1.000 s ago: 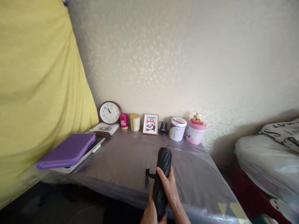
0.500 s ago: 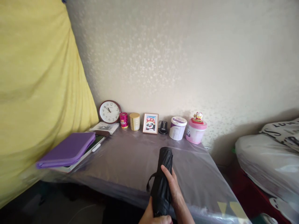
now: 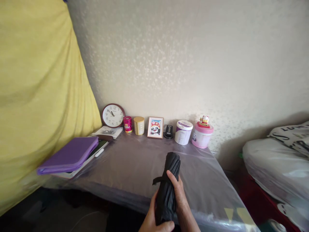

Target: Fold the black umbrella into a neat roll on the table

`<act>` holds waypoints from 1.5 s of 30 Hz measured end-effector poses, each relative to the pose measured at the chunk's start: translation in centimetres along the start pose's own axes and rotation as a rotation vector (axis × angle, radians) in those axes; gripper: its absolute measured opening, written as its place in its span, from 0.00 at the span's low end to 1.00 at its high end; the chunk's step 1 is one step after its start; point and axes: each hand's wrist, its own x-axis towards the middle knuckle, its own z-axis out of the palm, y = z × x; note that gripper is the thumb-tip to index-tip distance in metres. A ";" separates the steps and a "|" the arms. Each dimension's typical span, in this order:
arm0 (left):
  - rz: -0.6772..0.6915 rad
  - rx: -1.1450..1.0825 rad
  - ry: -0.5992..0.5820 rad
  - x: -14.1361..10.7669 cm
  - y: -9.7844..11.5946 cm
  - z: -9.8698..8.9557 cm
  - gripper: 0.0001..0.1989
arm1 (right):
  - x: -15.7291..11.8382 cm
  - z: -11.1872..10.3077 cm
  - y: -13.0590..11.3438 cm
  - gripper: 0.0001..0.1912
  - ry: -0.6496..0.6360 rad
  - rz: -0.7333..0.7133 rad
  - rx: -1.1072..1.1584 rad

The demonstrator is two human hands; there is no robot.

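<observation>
A black folded umbrella (image 3: 166, 193) is held over the near edge of the table, tilted with its upper end away from me. My left hand (image 3: 155, 219) wraps its lower end, the thumb lying across the front. Higher up, my right hand (image 3: 179, 193) grips the right side with the thumb on the fabric. A short black strap (image 3: 157, 180) sticks out from the umbrella's left side. The far sides of the fingers are hidden behind the folds.
Along the wall stand a clock (image 3: 113, 115), a pink can (image 3: 127, 124), a yellow-lidded jar (image 3: 139, 126), a panda picture frame (image 3: 155, 128) and two tubs, one purple-white (image 3: 183, 132), one pink (image 3: 202, 137). A purple folder (image 3: 70, 154) lies left; plastic covers the table (image 3: 130, 167).
The strap on the umbrella has swung from hanging down to sticking out leftward. The umbrella's top has shifted slightly right, and my left hand has moved a little up and left.
</observation>
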 end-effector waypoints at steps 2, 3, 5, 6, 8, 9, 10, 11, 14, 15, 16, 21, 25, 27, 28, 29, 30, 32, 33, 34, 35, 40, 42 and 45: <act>-0.081 -0.144 -0.038 -0.1 0.3 0.3 0.45 | -0.4 0.0 -0.3 0.26 -0.045 0.063 0.044; -0.109 -0.176 -0.038 -0.1 0.1 0.5 0.44 | -0.6 0.0 -0.4 0.27 -0.062 0.081 0.049; -0.150 -0.178 -0.022 -0.1 -0.6 0.8 0.41 | -0.9 0.2 -0.6 0.27 -0.084 0.070 0.027; -0.154 -0.151 0.002 0.0 -0.9 0.8 0.39 | -0.9 0.3 -0.7 0.27 -0.081 0.043 0.003; -0.121 -0.027 0.093 0.2 -1.5 0.9 0.38 | -0.9 0.5 -0.7 0.26 -0.050 -0.028 -0.052; -0.092 0.070 0.155 0.3 -1.7 0.8 0.38 | -0.8 0.6 -0.7 0.26 -0.028 -0.064 -0.079; -0.061 0.182 0.218 0.4 -1.8 0.7 0.39 | -0.7 0.7 -0.6 0.26 -0.006 -0.095 -0.104; -0.044 0.298 0.271 0.5 -1.9 0.6 0.41 | -0.6 0.7 -0.5 0.26 0.012 -0.118 -0.122; -0.062 0.572 0.316 0.7 -1.9 0.0 0.46 | -0.2 0.8 0.0 0.26 0.040 -0.140 -0.119; -0.051 0.607 0.302 0.7 -1.9 -0.2 0.47 | -0.1 0.8 0.1 0.26 0.043 -0.131 -0.096; -0.021 0.605 0.271 0.7 -1.7 -0.4 0.48 | 0.0 0.8 0.2 0.27 0.040 -0.114 -0.067; 0.080 0.132 0.066 0.2 -0.4 -0.8 0.51 | -0.2 0.5 0.4 0.28 -0.045 0.028 0.081; -0.038 -0.021 0.066 0.1 0.0 -0.3 0.44 | -0.5 0.5 0.1 0.28 -0.109 0.084 0.102; -0.005 0.056 0.097 0.3 -0.5 -0.2 0.40 | -0.4 0.4 0.1 0.29 -0.091 0.047 0.040; 0.036 0.127 0.133 0.4 -0.8 -0.3 0.39 | -0.2 0.4 0.1 0.29 -0.063 0.005 -0.002; 0.082 0.223 0.177 0.5 -1.2 -0.4 0.39 | 0.0 0.4 0.3 0.28 -0.032 -0.043 -0.045; 0.118 0.335 0.217 0.6 -1.4 -0.6 0.40 | 0.2 0.4 0.5 0.27 -0.004 -0.088 -0.083; 0.141 0.565 0.250 0.7 -1.6 -1.0 0.41 | 0.8 0.3 1.1 0.26 0.015 -0.134 -0.121; 0.136 0.661 0.248 0.7 -1.4 -1.2 0.42 | 1.0 0.4 1.4 0.26 0.013 -0.136 -0.119; 0.119 0.734 0.238 0.7 -1.0 -1.4 0.42 | 1.2 0.4 1.7 0.27 0.012 -0.134 -0.107; 0.097 0.789 0.235 0.7 -0.6 -1.4 0.42 | 1.3 0.5 2.0 0.27 0.017 -0.136 -0.093; 0.094 0.913 0.376 1.2 1.2 -1.3 0.38 | 2.0 1.2 1.9 0.28 0.084 -0.158 -0.086; 0.164 0.972 0.409 1.8 1.4 -1.5 0.34 | 2.6 1.1 1.5 0.28 0.097 -0.192 -0.161; 0.148 1.139 0.435 2.9 1.3 -2.2 0.34 | 4.0 0.5 1.3 0.29 0.132 -0.305 -0.388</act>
